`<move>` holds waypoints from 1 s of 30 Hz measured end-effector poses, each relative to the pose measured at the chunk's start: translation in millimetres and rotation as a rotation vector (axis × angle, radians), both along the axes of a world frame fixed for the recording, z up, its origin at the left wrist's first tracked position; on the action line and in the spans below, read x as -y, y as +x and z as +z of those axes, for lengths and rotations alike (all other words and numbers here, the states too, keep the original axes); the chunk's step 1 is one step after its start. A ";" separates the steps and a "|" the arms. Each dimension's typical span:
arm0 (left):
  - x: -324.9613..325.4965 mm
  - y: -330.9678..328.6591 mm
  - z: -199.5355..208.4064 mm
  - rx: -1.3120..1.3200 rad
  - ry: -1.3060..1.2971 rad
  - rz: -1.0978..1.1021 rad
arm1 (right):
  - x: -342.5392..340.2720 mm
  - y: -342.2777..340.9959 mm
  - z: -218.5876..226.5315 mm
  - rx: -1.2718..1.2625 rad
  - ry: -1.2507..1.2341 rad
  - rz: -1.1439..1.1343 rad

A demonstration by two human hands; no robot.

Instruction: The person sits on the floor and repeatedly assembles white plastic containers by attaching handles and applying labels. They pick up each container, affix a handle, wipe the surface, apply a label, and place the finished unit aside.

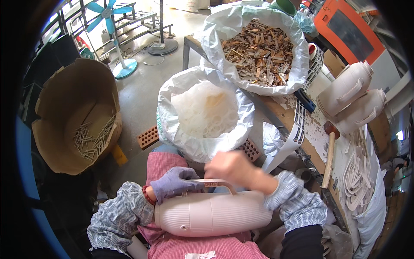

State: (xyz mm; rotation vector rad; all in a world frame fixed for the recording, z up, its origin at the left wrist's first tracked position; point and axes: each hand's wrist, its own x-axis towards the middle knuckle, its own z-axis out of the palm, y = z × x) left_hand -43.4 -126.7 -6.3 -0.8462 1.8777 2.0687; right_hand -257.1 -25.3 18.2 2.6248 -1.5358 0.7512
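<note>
Across my lap lies a pale pink ribbed thermos flask casing on its side, its curved handle uppermost. My left hand, in a purple work glove, is closed round the left end of that handle and rests against the casing. Just above the handle is my bare right hand, smeared by motion, so I cannot see how its fingers lie or whether they hold anything. Its forearm passes over the right part of the casing.
Ahead stands a white sack of translucent rings; behind it, another sack holds brown strips. At left is a cardboard bin with thin sticks. The right bench carries a mallet, more casings and pale loops.
</note>
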 end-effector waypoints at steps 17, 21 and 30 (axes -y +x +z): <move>0.9 41.0 101.9 -0.519 -1.222 -0.304 | 134.7 -227.4 27.0 0.923 -0.393 -0.742; 3.1 19.1 84.5 -0.557 -1.545 0.108 | 80.4 -72.9 48.2 1.422 0.249 -0.282; -13.7 37.7 51.9 -0.793 -1.088 -0.080 | -31.5 41.0 38.9 0.699 0.552 -0.041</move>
